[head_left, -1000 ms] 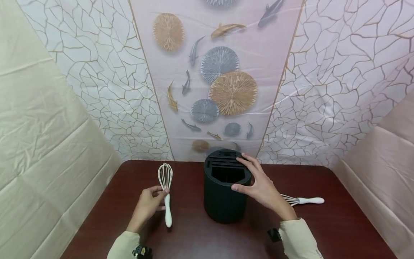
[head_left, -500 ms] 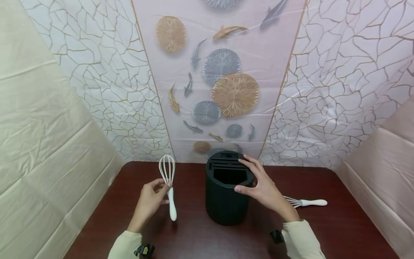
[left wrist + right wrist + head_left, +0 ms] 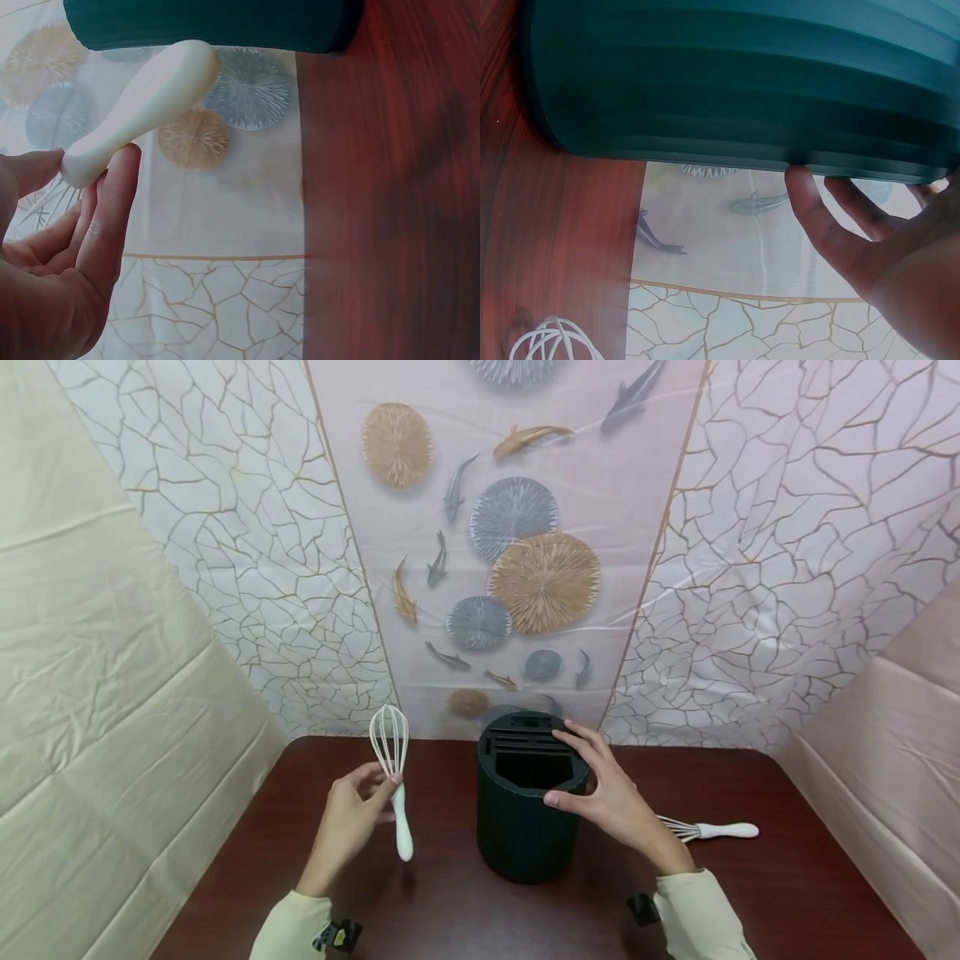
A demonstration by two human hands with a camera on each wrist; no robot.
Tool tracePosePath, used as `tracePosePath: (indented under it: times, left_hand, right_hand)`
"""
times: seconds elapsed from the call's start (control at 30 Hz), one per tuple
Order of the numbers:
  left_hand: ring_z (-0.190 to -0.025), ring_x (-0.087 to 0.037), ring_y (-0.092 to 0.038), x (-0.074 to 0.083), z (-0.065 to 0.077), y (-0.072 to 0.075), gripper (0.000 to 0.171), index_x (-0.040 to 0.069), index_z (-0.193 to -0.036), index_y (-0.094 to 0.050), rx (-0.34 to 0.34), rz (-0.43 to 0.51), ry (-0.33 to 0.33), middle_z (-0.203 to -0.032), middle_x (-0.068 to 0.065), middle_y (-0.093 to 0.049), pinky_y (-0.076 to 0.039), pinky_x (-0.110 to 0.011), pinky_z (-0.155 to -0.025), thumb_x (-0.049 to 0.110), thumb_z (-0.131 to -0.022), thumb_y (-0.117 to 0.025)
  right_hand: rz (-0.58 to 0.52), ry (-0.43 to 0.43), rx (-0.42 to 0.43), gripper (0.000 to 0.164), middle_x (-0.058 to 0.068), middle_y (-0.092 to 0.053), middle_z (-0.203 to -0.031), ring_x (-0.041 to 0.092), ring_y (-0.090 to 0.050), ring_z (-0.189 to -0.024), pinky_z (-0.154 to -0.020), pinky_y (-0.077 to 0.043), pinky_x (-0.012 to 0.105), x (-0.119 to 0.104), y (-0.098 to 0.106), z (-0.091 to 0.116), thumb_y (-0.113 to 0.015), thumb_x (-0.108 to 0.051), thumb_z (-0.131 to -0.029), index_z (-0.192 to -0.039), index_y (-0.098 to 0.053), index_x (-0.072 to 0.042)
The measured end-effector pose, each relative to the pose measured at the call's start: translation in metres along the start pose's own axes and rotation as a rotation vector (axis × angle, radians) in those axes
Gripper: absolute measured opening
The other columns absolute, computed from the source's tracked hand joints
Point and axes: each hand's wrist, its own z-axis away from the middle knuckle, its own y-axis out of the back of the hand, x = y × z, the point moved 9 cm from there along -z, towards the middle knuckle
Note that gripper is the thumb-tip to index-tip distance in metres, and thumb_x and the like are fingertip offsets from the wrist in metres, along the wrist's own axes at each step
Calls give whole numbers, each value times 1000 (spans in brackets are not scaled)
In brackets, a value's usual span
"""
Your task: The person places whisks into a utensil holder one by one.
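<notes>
My left hand (image 3: 352, 814) pinches a white whisk (image 3: 402, 827) between thumb and fingers, where the handle meets the wires. The whisk is raised over the table, wires up and handle end hanging down, tilted slightly. In the left wrist view its smooth handle (image 3: 142, 105) points toward the dark green holder. This round utensil holder (image 3: 525, 835) stands upright, with narrow slots at the back of its top and one large opening in front. My right hand (image 3: 611, 793) grips its right side near the rim, thumb in front and fingers farther back.
A second whisk (image 3: 727, 830) with a white handle lies on the dark red table (image 3: 465, 914), right of the holder, its wires partly behind my right forearm. A patterned cloth (image 3: 517, 677) hangs behind the table; beige cloth panels (image 3: 187, 760) flank it.
My left hand has lifted the whisk up off the table and shifted it slightly right. The right hand keeps its place on the holder, which has not moved.
</notes>
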Motion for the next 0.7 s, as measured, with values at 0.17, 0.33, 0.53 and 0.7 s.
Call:
tracePosePath:
  times: [0.17, 0.33, 0.53, 0.7]
  left_hand:
    - [-81, -20, -73, 11, 0, 0, 29, -1, -127, -67, 6, 20, -29, -105, -20, -72, -64, -39, -65, 9, -100, -74]
    - [-82, -18, -73, 22, -1, -1, 33, 3, -129, -65, -1, 51, -55, -104, -19, -72, -64, -41, -65, 6, -98, -76]
    - [-81, -14, -73, 35, -4, -3, 37, 3, -132, -65, -10, 95, -82, -103, -17, -71, -64, -46, -67, 7, -97, -77]
    - [-85, -13, -73, 42, -6, -4, 41, -1, -136, -64, -27, 107, -98, -105, -16, -71, -64, -40, -69, 7, -98, -77]
  right_hand:
    - [-8, 5, -5, 82, -2, -18, -174, 15, -45, -70, -66, -44, 29, 0, 0, -1, -83, -39, -93, -162, -40, -31]
    - [-1, 1, -4, 82, -5, -18, -173, 15, -45, -70, -67, -44, 29, 2, -1, -1, -83, -41, -93, -163, -40, -33]
    - [-2, 6, 0, 83, -5, -18, -173, 14, -44, -68, -66, -44, 30, 2, 0, -1, -83, -41, -93, -163, -40, -33]
    - [-4, 7, 1, 84, -6, -18, -173, 14, -45, -67, -65, -44, 30, 0, 0, 0, -84, -41, -92, -163, -40, -34]
